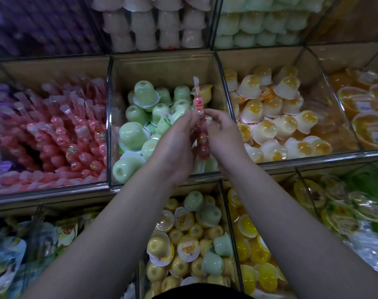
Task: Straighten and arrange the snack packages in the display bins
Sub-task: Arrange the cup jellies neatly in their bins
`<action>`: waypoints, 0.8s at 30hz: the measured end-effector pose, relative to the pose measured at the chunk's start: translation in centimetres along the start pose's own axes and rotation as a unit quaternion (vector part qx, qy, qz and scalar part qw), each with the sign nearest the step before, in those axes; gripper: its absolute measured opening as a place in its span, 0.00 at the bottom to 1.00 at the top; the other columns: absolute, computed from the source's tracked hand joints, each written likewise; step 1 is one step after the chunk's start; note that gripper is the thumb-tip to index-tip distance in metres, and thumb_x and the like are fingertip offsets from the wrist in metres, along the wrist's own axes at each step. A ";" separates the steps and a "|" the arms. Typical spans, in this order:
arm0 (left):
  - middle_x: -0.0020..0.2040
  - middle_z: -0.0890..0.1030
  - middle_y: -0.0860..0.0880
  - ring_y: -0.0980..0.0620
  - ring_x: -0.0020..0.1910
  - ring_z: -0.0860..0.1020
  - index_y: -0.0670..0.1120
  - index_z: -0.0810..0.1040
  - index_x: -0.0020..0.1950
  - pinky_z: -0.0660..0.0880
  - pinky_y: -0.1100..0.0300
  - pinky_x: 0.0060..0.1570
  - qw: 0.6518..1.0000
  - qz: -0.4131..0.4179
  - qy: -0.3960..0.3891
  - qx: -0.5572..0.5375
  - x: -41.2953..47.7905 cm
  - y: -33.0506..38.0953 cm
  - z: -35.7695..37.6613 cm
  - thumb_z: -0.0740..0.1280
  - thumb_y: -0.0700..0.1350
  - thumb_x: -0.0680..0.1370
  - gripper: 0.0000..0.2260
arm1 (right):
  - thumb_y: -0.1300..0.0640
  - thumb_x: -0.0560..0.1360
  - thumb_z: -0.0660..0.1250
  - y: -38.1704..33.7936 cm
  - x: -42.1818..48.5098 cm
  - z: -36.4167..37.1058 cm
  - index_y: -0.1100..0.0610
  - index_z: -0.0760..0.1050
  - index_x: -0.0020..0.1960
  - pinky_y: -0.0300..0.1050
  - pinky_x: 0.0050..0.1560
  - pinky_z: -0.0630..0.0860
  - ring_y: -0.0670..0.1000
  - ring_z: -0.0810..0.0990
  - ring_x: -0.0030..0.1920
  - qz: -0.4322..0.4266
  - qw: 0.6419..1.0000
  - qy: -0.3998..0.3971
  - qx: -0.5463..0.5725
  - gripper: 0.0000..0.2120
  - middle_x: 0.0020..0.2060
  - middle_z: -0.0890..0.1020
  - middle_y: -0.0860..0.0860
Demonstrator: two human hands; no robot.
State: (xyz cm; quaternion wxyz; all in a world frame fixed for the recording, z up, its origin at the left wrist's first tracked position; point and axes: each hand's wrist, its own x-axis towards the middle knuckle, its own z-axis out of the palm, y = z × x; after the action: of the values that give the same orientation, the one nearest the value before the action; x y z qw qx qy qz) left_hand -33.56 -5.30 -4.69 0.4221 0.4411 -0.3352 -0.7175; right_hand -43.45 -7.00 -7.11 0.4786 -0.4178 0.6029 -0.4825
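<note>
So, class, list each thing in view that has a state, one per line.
pink jelly stick: upright, held above the green jelly cups
left hand: pinches the stick
right hand: pinches the stick
green jelly cups: jumbled, mostly upside down
binned pink sticks: heaped loosely

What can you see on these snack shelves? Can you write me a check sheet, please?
Surface: clear-walled display bins in stepped rows.
Job's things: long pink plastic jelly stick pack held upright over the middle bin of pale green jelly cups; matching pink stick packs fill the bin to its left.
Clutter: one stray yellow cup among the green ones; a few green cups mixed into the yellow jelly cups of the lower bin.
Hands: left hand and right hand both pinch the pink pack.
Cables: nothing seen.
Surroundings: white cups with orange centres on the right; blurry bags at lower left.
</note>
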 end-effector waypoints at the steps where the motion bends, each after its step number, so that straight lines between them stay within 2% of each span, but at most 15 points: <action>1: 0.66 0.78 0.48 0.53 0.56 0.75 0.45 0.72 0.72 0.68 0.56 0.46 1.000 0.007 -0.004 0.006 -0.4 0.1 -0.2 0.47 0.55 0.84 0.24 | 0.60 0.81 0.60 -0.1 -0.2 0.0 0.45 0.75 0.56 0.42 0.38 0.79 0.45 0.82 0.41 -0.012 1.000 0.007 0.001 0.11 0.40 0.83 0.44; 3: 0.69 0.77 0.49 0.52 0.64 0.74 0.45 0.72 0.72 0.68 0.55 0.52 1.000 0.018 -0.008 0.012 -1.1 0.4 -0.5 0.47 0.55 0.85 0.24 | 0.61 0.80 0.62 -0.3 -0.7 0.1 0.45 0.76 0.56 0.44 0.43 0.81 0.45 0.83 0.45 -0.026 1.000 0.010 0.006 0.12 0.42 0.85 0.45; 5: 0.69 0.76 0.49 0.50 0.69 0.71 0.45 0.72 0.72 0.68 0.55 0.54 0.999 0.029 -0.014 0.007 -1.9 0.7 -1.0 0.48 0.55 0.85 0.24 | 0.60 0.80 0.63 -0.7 -1.4 0.4 0.45 0.76 0.57 0.45 0.44 0.81 0.46 0.84 0.47 -0.029 0.999 0.004 0.016 0.11 0.46 0.85 0.46; 10: 0.66 0.79 0.47 0.52 0.62 0.74 0.45 0.74 0.71 0.68 0.54 0.54 0.997 0.065 -0.041 0.024 -4.2 1.7 -2.4 0.46 0.53 0.85 0.24 | 0.60 0.79 0.66 -1.7 -3.2 1.9 0.47 0.76 0.57 0.41 0.40 0.78 0.49 0.84 0.47 -0.048 0.998 -0.001 0.046 0.10 0.49 0.85 0.53; 15: 0.66 0.79 0.49 0.52 0.64 0.75 0.46 0.71 0.72 0.69 0.57 0.52 0.995 0.086 -0.043 0.021 -6.1 2.6 -4.7 0.45 0.53 0.85 0.24 | 0.61 0.79 0.67 -2.4 -4.8 4.3 0.49 0.76 0.54 0.45 0.41 0.80 0.49 0.84 0.45 -0.049 0.996 -0.019 0.075 0.09 0.47 0.85 0.54; 18: 0.66 0.79 0.50 0.53 0.61 0.76 0.45 0.72 0.71 0.70 0.58 0.51 0.994 0.098 -0.041 0.021 -7.2 3.2 -6.3 0.45 0.53 0.85 0.23 | 0.62 0.79 0.66 -2.9 -5.7 6.1 0.50 0.77 0.53 0.47 0.46 0.82 0.48 0.83 0.43 -0.057 0.995 -0.030 0.079 0.08 0.46 0.85 0.54; 21: 0.67 0.78 0.49 0.53 0.60 0.76 0.44 0.70 0.73 0.71 0.59 0.50 0.993 0.109 -0.035 0.019 -8.2 3.7 -8.1 0.46 0.53 0.85 0.24 | 0.63 0.78 0.67 -3.1 -6.4 8.0 0.56 0.79 0.58 0.49 0.49 0.82 0.49 0.83 0.43 -0.065 0.994 -0.041 0.076 0.09 0.47 0.85 0.55; 24: 0.67 0.78 0.50 0.52 0.62 0.76 0.45 0.70 0.73 0.72 0.60 0.50 0.992 0.116 -0.025 0.028 -9.0 4.2 -9.9 0.45 0.53 0.85 0.24 | 0.64 0.77 0.68 -3.3 -7.1 10.0 0.56 0.78 0.58 0.55 0.54 0.81 0.50 0.83 0.45 -0.073 0.994 -0.044 0.074 0.10 0.49 0.84 0.57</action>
State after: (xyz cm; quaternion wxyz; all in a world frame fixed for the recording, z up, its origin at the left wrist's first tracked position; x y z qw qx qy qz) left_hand -20.91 0.01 -1.77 0.4814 0.3925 -0.4150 -0.6648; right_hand -32.13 -2.56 -3.41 0.4976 -0.4450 0.5118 -0.5408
